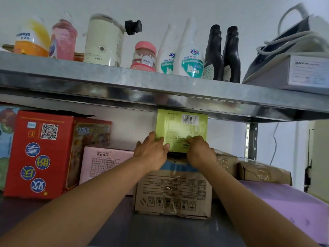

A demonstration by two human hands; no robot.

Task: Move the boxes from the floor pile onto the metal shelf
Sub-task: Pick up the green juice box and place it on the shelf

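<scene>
The green box is lime, with a black-and-white barcode. The red box carries blue discs with white characters and a black QR square. A pale pink box bears dark print; the cardboard box is brown with a blue band and black symbols. The purple box is pale lilac, the metal shelf dull silver-grey

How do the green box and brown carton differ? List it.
The green box is smooth; the brown carton is crumpled and taped. The green box is smaller than the brown carton. The left hand and right hand hold the green box; the brown carton rests on the metal shelf. Both carry printing.
</scene>
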